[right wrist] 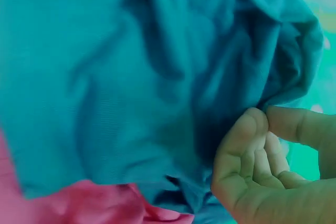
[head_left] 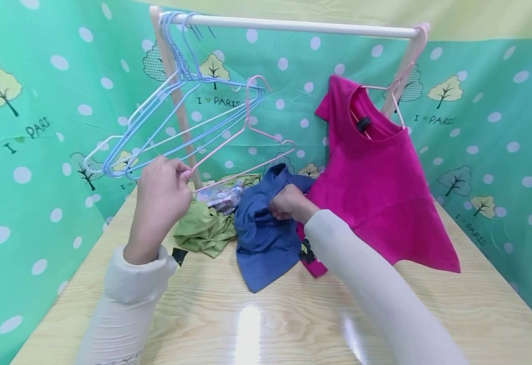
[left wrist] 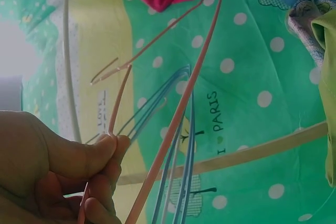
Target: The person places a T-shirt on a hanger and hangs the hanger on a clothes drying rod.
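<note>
My left hand [head_left: 164,187] pinches a pink wire hanger [head_left: 220,147] by one end, its hook pointing up. In the left wrist view the thumb and fingers of that hand [left wrist: 79,166] close on the pink wire. With thumb and fingertips my right hand [head_left: 291,202] pinches a blue garment [head_left: 266,243], bunched up and part on the table; the right wrist view shows its cloth [right wrist: 136,98] in folds at the fingertips. Right of it a magenta short-sleeved top [head_left: 380,177] hangs on another pink hanger [head_left: 398,101].
A rack with a white rail [head_left: 289,25] and wooden posts stands at the back. Several blue and white hangers [head_left: 156,111] hang at its left end. A green garment [head_left: 204,230] and a patterned cloth [head_left: 225,195] lie on the wooden table [head_left: 202,314], left of the blue one.
</note>
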Demonstrator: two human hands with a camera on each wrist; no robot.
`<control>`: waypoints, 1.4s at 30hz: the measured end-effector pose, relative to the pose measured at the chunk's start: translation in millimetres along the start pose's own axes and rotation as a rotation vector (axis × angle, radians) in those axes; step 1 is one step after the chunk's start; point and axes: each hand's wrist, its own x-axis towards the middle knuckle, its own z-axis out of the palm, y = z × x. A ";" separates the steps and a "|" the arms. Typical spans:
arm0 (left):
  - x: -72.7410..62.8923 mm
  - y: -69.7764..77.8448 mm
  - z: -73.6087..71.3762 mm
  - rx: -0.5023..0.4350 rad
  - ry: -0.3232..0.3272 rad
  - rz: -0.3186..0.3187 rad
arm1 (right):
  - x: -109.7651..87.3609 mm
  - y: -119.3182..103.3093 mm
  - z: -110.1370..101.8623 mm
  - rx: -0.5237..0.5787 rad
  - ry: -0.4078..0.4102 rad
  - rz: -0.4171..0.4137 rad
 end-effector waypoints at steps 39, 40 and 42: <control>0.2 -9.4 -16.3 0.024 -0.122 0.034 | 11.7 15.2 -36.2 -0.527 0.499 -0.008; 0.1 -9.6 -17.1 0.027 -0.123 0.039 | 13.5 16.6 -36.0 -0.519 0.505 -0.008; -0.3 -9.9 -19.0 0.036 -0.123 0.047 | 15.9 18.4 -36.0 -0.495 0.522 -0.016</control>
